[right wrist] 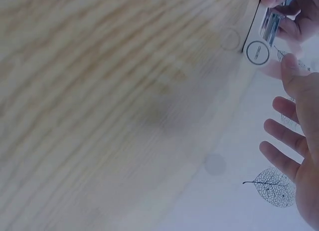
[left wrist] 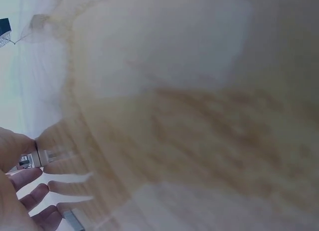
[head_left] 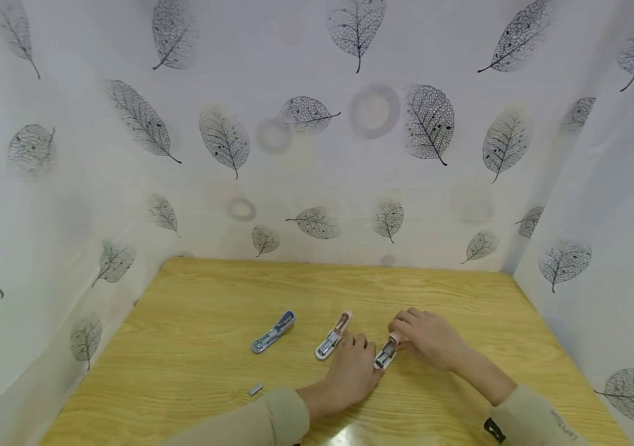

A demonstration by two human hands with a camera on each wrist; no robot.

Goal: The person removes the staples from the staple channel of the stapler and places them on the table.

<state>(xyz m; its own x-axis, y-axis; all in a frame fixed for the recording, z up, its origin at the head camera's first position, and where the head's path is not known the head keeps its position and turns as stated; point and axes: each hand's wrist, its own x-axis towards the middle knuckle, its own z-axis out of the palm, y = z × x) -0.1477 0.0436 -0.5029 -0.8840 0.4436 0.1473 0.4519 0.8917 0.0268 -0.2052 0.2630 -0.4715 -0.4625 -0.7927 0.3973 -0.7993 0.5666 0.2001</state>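
Note:
A small pink-and-white stapler (head_left: 386, 353), tilted with its metal magazine facing up, is between my two hands. My left hand (head_left: 352, 373) grips its near end, thumb on the near side. With thumb and fingers my right hand (head_left: 431, 336) pinches its far end. In the right wrist view, the white stapler end (right wrist: 257, 52) with a round mark shows beside the right thumb, whose other fingers are spread. Left of my left hand lies a second pink-and-white stapler (head_left: 326, 344), unfolded. Farther left is a blue stapler (head_left: 273, 332), also unfolded.
A short strip of staples (head_left: 256, 389) lies on the wooden table (head_left: 194, 347), near my left sleeve (head_left: 286, 414). Leaf-patterned white sheeting (head_left: 317, 167) rises behind the table and along both sides.

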